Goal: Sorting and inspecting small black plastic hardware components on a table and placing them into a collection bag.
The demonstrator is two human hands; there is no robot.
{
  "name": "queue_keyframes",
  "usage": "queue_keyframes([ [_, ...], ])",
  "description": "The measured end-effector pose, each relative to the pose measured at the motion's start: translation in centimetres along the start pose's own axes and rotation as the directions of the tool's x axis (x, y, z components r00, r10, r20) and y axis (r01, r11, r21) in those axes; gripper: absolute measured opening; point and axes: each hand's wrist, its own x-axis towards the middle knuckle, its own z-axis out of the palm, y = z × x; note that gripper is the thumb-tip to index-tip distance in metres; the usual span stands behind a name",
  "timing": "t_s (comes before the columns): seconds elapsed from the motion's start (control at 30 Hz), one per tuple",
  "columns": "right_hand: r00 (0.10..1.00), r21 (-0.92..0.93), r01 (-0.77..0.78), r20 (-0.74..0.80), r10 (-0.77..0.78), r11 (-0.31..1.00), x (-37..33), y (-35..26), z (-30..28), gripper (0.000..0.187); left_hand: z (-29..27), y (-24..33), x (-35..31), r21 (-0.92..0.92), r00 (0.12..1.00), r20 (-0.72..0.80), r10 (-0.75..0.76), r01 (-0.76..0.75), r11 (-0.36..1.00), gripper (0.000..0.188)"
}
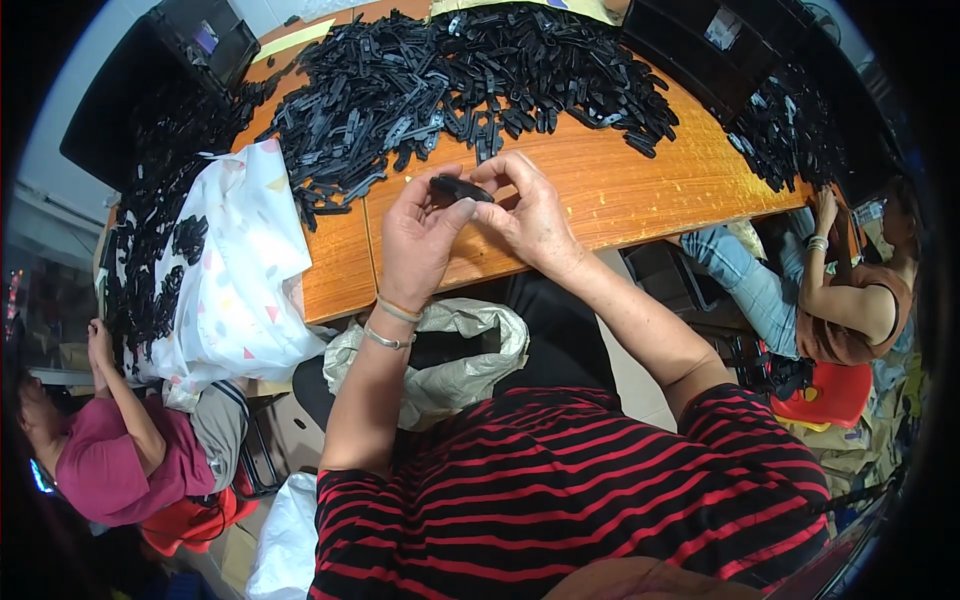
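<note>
A small, dark, elongated plastic piece (459, 188) is held up between my two hands, over the near edge of the wooden table (600, 185). My left hand (415, 240) grips its left end, with the thumb laid along the near side. At the other end, the curled fingers and thumb of my right hand (532, 215) close on the same piece. Just beyond my hands spreads a large heap of similar black plastic pieces (390, 105). An open, pale woven sack (510, 335) rests below my forearms, at my lap.
Black bins (190, 50) stand at the far left and far right, beside more black pieces (785, 130). A patterned white plastic sheet (250, 270) drapes over the table's left side. Co-workers sit at both sides, one in a maroon shirt (130, 465), another in a brown top (850, 315).
</note>
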Motion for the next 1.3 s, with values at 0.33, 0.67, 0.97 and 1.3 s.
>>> queue_keyframes([
  [0.33, 0.985, 0.105, -0.143, 0.112, 0.131, 0.984, -1.6, 0.5, 2.2, 0.031, -1.4, -0.1, -1.5, 0.149, 0.997, -0.054, -0.055, 0.062, 0.987, 0.021],
  [0.67, 0.750, -0.015, -0.115, 0.655, 0.097, 0.993, -3.0, -1.4, 0.1, 0.039, -3.6, 2.0, -5.8, 0.368, 0.889, 0.148, -0.433, 0.357, 0.859, 0.016],
  [0.97, 0.994, -0.671, 0.033, 0.101, 0.047, 0.741, 4.0, 8.5, -9.9, 0.017, -2.4, -0.2, -1.0, 0.734, 0.988, 0.153, -0.020, -0.100, 0.672, 0.019],
  [1.3, 0.943, -0.800, 0.233, 0.324, 0.072, 0.553, 9.6, 10.8, -8.3, 0.030, 1.3, -7.4, 7.9, 0.972, 0.963, 0.113, 0.244, -0.158, 0.173, 0.021],
])
